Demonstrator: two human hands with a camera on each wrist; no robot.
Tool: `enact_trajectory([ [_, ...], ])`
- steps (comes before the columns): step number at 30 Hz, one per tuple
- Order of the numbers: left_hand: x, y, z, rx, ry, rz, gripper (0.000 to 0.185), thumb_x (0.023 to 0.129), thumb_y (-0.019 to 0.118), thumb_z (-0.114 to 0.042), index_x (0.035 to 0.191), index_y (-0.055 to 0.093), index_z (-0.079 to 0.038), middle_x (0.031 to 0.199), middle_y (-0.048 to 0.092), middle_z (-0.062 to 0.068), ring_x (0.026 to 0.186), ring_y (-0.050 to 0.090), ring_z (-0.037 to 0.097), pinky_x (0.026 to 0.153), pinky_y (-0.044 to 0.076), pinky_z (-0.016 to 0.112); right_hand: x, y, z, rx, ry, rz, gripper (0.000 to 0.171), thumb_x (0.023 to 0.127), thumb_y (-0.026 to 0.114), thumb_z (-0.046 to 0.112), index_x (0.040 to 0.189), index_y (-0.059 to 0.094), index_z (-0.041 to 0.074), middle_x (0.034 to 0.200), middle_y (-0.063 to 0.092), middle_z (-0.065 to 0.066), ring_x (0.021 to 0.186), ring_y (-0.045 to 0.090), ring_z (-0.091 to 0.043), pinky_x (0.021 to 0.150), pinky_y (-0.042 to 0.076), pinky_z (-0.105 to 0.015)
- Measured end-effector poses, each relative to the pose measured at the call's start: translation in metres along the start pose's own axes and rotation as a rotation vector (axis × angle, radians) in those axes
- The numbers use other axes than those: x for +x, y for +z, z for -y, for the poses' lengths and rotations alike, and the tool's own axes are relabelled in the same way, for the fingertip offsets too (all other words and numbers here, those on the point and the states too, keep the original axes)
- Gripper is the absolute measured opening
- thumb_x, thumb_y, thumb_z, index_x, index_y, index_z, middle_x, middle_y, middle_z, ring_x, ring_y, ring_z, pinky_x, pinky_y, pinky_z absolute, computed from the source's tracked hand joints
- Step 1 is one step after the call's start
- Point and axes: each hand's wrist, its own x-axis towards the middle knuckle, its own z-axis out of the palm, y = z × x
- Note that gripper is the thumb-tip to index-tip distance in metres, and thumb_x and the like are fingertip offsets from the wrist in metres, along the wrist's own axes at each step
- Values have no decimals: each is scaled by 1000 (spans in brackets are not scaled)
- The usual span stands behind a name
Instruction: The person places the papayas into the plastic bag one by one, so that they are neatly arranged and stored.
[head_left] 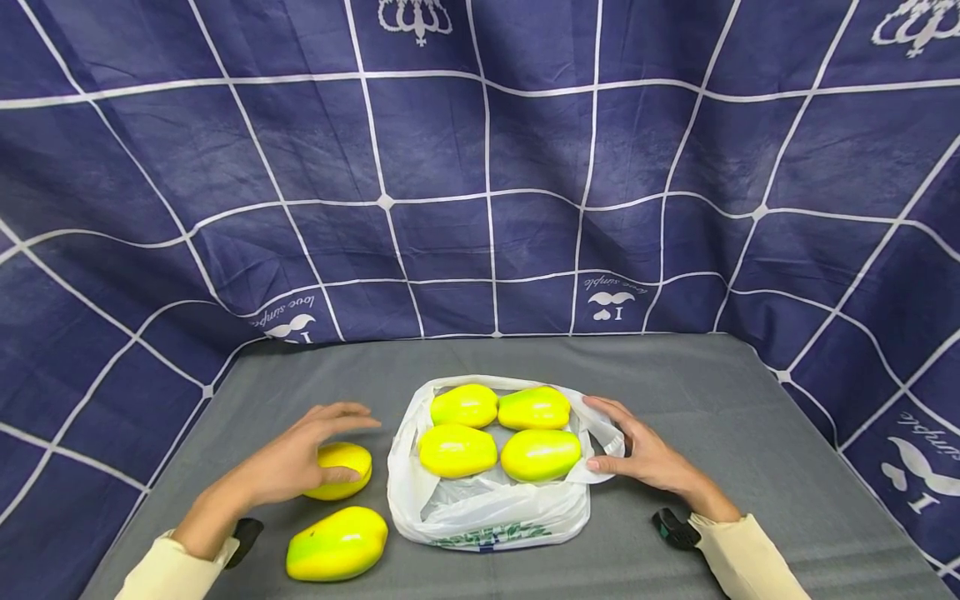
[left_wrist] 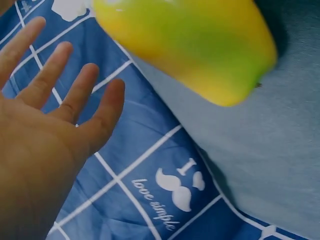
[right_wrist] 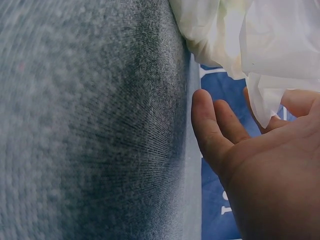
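On the grey cloth-covered table, a thin white plastic bag with green print lies mouth upward, holding four smooth yellow-green oval fruits in two rows of two. To its left, outside the bag, a smooth yellow oval fruit sits beneath the left hand, and a yellow oval fruit with a green end lies nearer the person. The left grip is loose: its fingers stretch out past the fruit, with the thumb in front of it; contact cannot be made out. The right hand is at the bag's right rim, thumb and fingers apart; I cannot tell whether that grip pinches the film or merely props it.

Such a rounded, slick skin could roll away if the left fingers bore on one side only, perhaps bumping the nearer fruit. Were the right hand to slacken, the limp rim could fold inward over the mouth; a hard tug could instead tear the film or jostle the four fruits together.
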Motion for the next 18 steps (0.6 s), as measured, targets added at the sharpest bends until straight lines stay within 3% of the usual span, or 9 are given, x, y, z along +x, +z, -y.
enact_trajectory([
  [11, -15, 2, 21, -206, -13, 36, 53, 79, 84, -33, 129, 65, -35, 143, 53, 6, 129, 45, 38, 97, 42, 56, 0, 1, 0, 30, -4, 3, 85, 82, 83, 14, 153, 37, 7, 154, 37, -17, 130, 41, 3, 101, 43, -13],
  [18, -20, 5, 34, -326, -44, 92, 52, 84, 81, -30, 133, 63, -32, 149, 48, 12, 129, 44, 3, 99, 45, 29, 0, 0, 1, 16, 6, 2, 85, 82, 83, 15, 153, 37, 8, 154, 37, -16, 130, 40, 4, 101, 44, -14],
])
